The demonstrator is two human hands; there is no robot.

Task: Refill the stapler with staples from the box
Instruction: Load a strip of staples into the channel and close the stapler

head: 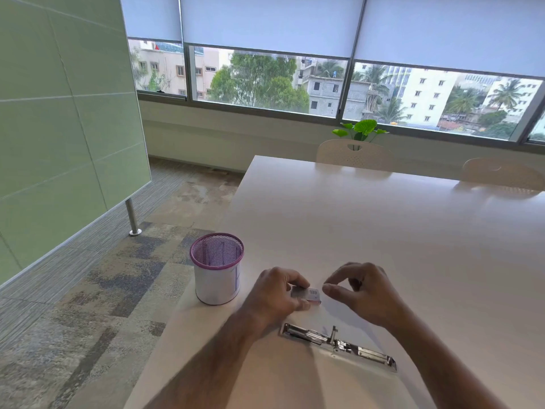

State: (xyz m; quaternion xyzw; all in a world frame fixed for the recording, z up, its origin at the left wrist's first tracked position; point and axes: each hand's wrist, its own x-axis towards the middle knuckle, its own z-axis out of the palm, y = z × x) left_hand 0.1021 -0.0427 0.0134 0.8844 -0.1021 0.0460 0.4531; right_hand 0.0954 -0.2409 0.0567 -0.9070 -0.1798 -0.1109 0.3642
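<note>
A small staple box [310, 295] lies on the white table [383, 231], pinched between the fingers and thumb of my left hand [274, 299]. My right hand [361, 290] hovers just to the right of the box, thumb and forefinger curled toward each other with a small gap and nothing visible between them. The metal stapler [336, 342] lies swung fully open and flat on the table, nearer to me than the box, below both hands.
A purple-rimmed mesh pen holder [216, 273] stands near the table's left edge, just left of my left hand. Two pale chairs [354, 154] and a green plant [361, 129] are at the far side. Carpeted floor lies to the left.
</note>
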